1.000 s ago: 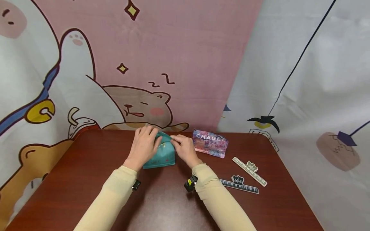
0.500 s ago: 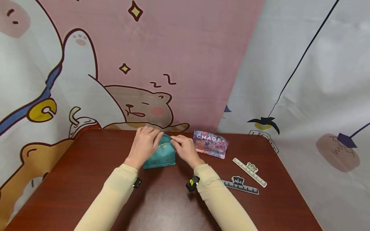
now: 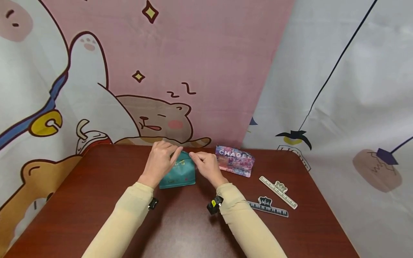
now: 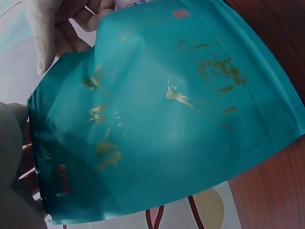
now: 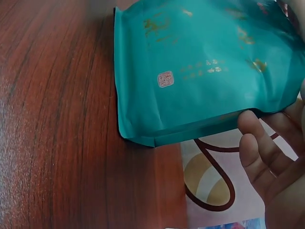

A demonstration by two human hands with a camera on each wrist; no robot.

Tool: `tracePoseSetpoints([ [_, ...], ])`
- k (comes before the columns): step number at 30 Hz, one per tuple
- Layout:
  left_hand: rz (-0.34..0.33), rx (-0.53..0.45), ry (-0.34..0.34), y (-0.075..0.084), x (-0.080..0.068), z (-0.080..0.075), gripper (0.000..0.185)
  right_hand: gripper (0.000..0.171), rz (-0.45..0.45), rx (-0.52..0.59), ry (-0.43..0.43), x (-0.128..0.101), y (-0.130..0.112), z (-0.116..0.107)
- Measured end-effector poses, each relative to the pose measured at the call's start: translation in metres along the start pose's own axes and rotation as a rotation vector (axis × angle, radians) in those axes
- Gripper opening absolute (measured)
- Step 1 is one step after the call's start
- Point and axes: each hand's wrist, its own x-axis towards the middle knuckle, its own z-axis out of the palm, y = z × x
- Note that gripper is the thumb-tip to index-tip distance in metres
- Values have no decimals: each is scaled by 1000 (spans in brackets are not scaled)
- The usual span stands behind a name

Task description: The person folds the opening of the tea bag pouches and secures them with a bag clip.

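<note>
A teal foil pouch (image 3: 179, 174) with gold print lies on the dark red table (image 3: 96, 190), its top end lifted toward the far edge. My left hand (image 3: 167, 154) grips the pouch's top left corner. My right hand (image 3: 197, 157) pinches the top right corner. In the left wrist view the pouch (image 4: 167, 114) fills the frame, with my left thumb (image 4: 12, 143) on its edge. The right wrist view shows the pouch (image 5: 205, 62) from the side, and my right hand's other fingers (image 5: 267, 148) hang loose beside it.
A pink patterned pouch (image 3: 235, 161) lies just right of my right hand. Two piano-key rulers (image 3: 278, 186) (image 3: 267, 207) lie nearer the table's right edge. A cartoon cloth backdrop (image 3: 155, 89) hangs close behind the table's far edge.
The pouch's top looked rounded and puffed between my hands; now it is flatter and more of its face shows. My hands have shifted only slightly along the top edge.
</note>
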Motion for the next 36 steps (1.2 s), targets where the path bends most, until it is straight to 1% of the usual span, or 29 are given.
tracePoseSetpoints([
  [4,9,-23,3,-1,0,0,15,43,41,5,-2,1,0,0],
  [8,10,-48,-4,-1,0,0,14,56,137,19,-14,2,-1,0],
  [11,9,-58,-14,-1,-1,-1,14,58,188,34,-11,2,-1,0],
  [13,11,-60,-18,-2,-1,-2,14,55,200,41,-10,3,-1,1],
  [18,19,-66,-22,-3,-2,-2,13,34,191,56,-10,4,0,1],
  [20,26,-73,-22,-4,-3,-2,11,29,185,65,-12,4,0,2],
  [24,33,-82,-33,-4,-2,-4,13,24,166,105,-18,4,0,2],
  [28,17,-81,-76,-4,-1,-8,15,20,147,119,-25,5,0,2],
  [36,-23,-76,-173,0,-1,-15,13,18,83,15,-44,3,-3,2],
])
